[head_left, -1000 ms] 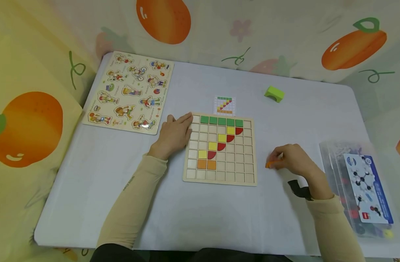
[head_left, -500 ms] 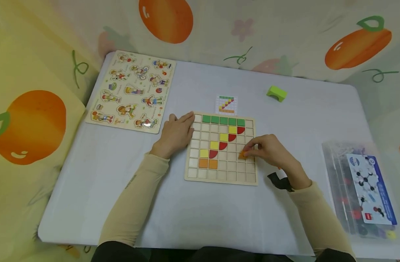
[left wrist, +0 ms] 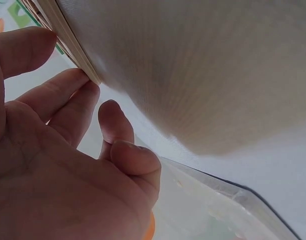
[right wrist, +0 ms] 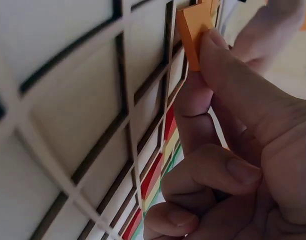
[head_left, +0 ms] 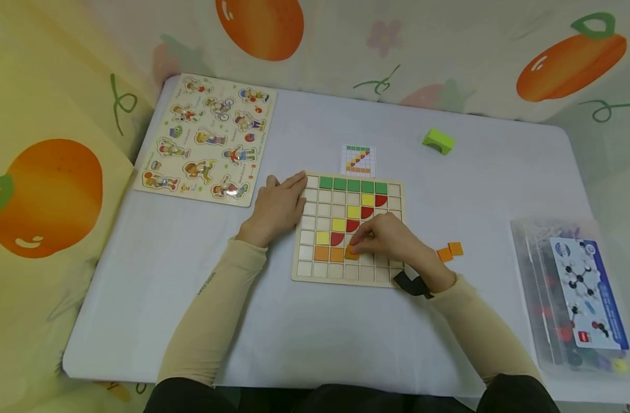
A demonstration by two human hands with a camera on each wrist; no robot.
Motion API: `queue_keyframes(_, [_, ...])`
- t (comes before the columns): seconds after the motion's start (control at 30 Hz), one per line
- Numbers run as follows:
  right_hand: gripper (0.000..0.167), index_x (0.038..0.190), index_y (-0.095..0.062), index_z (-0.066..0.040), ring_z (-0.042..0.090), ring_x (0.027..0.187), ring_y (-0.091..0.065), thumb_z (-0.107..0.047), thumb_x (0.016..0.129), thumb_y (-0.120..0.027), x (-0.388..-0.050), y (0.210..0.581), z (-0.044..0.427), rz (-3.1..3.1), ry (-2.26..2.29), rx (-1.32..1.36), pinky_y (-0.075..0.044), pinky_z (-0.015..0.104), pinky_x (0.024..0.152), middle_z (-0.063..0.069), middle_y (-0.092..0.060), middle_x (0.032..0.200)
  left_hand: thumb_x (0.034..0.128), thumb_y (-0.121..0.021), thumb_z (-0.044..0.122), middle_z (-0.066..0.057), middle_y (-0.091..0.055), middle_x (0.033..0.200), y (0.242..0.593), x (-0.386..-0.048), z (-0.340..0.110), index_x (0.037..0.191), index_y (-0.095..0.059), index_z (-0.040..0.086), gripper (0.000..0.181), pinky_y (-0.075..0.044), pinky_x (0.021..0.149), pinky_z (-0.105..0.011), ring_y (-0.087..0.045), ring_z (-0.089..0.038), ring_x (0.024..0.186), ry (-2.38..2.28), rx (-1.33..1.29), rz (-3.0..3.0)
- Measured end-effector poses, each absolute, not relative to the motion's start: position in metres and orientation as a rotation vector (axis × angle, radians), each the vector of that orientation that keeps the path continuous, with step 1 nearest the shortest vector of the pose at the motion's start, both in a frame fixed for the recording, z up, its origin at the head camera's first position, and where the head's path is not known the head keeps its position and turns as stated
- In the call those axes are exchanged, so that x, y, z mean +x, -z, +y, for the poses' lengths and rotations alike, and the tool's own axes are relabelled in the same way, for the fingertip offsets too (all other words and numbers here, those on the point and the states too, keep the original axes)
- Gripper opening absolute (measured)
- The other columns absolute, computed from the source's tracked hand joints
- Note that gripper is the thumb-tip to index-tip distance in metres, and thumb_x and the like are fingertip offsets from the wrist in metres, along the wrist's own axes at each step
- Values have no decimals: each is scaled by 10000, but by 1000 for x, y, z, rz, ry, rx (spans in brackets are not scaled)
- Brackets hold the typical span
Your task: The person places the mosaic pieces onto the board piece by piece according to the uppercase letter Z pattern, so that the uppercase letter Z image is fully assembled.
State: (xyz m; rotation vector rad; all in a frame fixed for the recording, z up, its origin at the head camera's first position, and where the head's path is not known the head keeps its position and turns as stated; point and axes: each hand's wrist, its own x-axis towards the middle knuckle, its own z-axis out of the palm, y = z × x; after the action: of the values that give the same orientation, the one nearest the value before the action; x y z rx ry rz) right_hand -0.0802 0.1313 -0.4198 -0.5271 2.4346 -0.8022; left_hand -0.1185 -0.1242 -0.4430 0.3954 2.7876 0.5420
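Observation:
A wooden grid board point(head_left: 320, 269) lies mid-table in the head view, with green squares point(head_left: 353, 186), yellow squares point(head_left: 338, 224), red quarter-round tiles point(head_left: 380, 201) and orange squares point(head_left: 321, 253) set in its cells. My right hand point(head_left: 389, 236) pinches an orange square tile point(right wrist: 194, 31) between thumb and finger. That tile is over the cell just right of the two orange squares; the right wrist view shows it tilted. At the board's upper left edge, my left hand point(head_left: 277, 207) rests with its fingertips against the side, also visible in the left wrist view.
Two loose orange tiles point(head_left: 455, 248) lie right of the board. Above it is a small pattern card point(head_left: 358, 160). A green arch block point(head_left: 439, 141) sits at the back right, a picture puzzle point(head_left: 206, 137) back left, and a clear plastic case point(head_left: 532, 298) at the right.
My right hand has carried an orange tile leftward from the table at the right to the board's orange row, uncovering two loose orange tiles. The left hand stays at the board's edge.

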Motion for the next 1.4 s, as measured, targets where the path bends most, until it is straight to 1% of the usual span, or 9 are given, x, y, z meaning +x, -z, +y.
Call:
queue_keyframes(0.27, [103,892,-841,-134,138,821,-669,-215,832,-863,-80,418,121,2469,588,-561,-499,271,742,-8,-805,832,1068,-482,253,9,-384,1685,440,-118,-124,1573,-445,121,524,-429,857,-454,-448,-353,1040,-563,387,2780])
queue_keyframes(0.5, [114,904,-842,-146,157,839,-665,-245,849,-848,-76,414,121,2533,532,-650,-493,290,755,-28,-809,849,1066,-488,244,0,-380,1687,441,-118,-125,1574,-441,111,527,-422,843,-445,-441,-350,1019,-565,384,2781])
queue_keyframes(0.6, [114,931,-844,-114,176,844,-674,-207,867,-830,-77,415,138,2562,644,-626,-485,276,733,20,-822,902,1065,-489,243,1,-373,1690,441,-118,-125,1576,-436,110,531,-420,840,-443,-438,-349,1013,-570,381,2776])
queue_keyframes(0.73, [150,1009,-835,-84,210,888,-644,-174,895,-799,-81,415,170,2614,699,-475,-447,283,756,96,-817,1029,1064,-490,245,-5,-373,1690,441,-119,-124,1577,-432,105,535,-420,833,-442,-437,-345,1004,-566,388,2780])
queue_keyframes(0.83, [198,1075,-818,-70,213,836,-565,-179,915,-779,-83,414,194,2633,663,-359,-404,279,733,131,-803,1090,1064,-492,246,-6,-375,1689,440,-119,-123,1575,-435,103,534,-423,831,-442,-442,-346,1003,-561,392,2779])
queue_keyframes(0.93, [224,1107,-804,-53,200,767,-477,-177,925,-767,-84,413,215,2660,631,-298,-371,275,691,156,-797,1084,1064,-492,245,-4,-379,1687,440,-118,-123,1573,-438,102,532,-424,832,-444,-444,-348,1007,-566,392,2776])
queue_keyframes(1.17, [260,1156,-783,-39,152,650,-428,-183,942,-744,-80,408,256,2684,588,-194,-345,265,619,186,-784,1091,1066,-486,247,-5,-380,1687,441,-118,-123,1576,-433,102,533,-417,835,-441,-440,-346,1008,-571,387,2771])
queue_keyframes(1.27, [291,1178,-772,-28,225,722,-525,-207,951,-738,-77,405,271,2680,553,-160,-382,285,645,218,-769,1132,1065,-489,249,-6,-379,1687,440,-118,-122,1576,-433,103,535,-414,829,-436,-437,-342,1003,-568,387,2772])
queue_keyframes(1.4, [318,1205,-758,-23,385,957,-609,-218,955,-733,-71,403,288,2657,497,-115,-474,363,741,274,-725,1221,1063,-494,252,-6,-381,1686,439,-118,-122,1573,-438,100,535,-416,830,-438,-439,-342,1000,-562,386,2780])
